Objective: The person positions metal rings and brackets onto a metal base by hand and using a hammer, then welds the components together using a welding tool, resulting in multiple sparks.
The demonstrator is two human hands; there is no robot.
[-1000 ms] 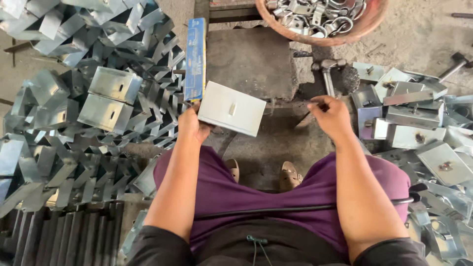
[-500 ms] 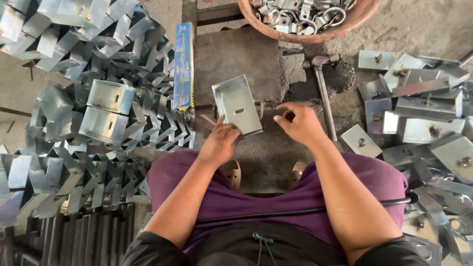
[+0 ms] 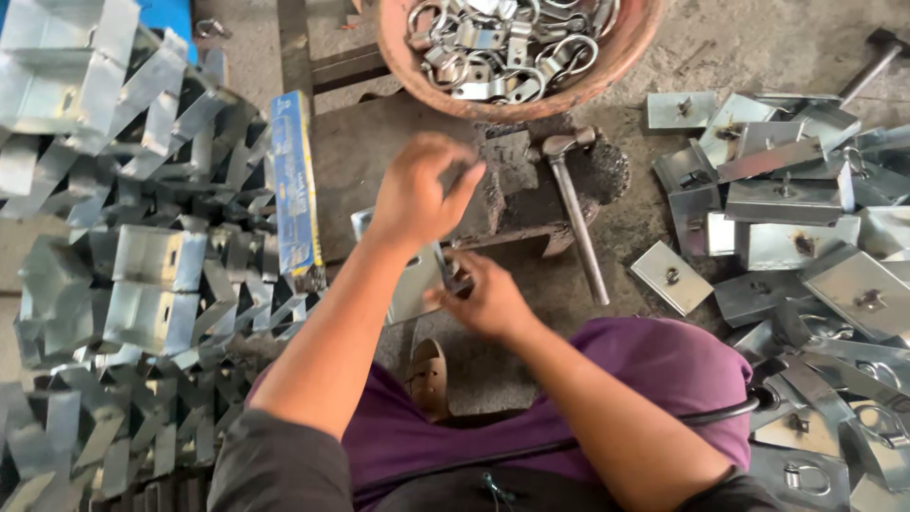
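My left hand (image 3: pixel 419 192) hovers, blurred, over the dark iron block (image 3: pixel 519 194), just below the clay bowl (image 3: pixel 592 87); its fingers curl down and its palm is hidden. My right hand (image 3: pixel 485 301) sits lower, above my purple-clad lap, pinching the right edge of a flat galvanised metal plate (image 3: pixel 415 289) where a small dark fitting shows. My left forearm covers much of that plate.
The bowl holds several metal ring clamps (image 3: pixel 493 43). A hammer (image 3: pixel 576 213) lies against the block. A long blue box (image 3: pixel 296 190) stands on edge at left beside heaps of folded brackets (image 3: pixel 142 275). Plates with bolts (image 3: pixel 787 218) are piled at right. A sandalled foot (image 3: pixel 428 379) rests below.
My left hand has let go of the plate and lifted up toward the bowl. My right hand has moved left and down onto the plate's edge. The view has shifted closer.
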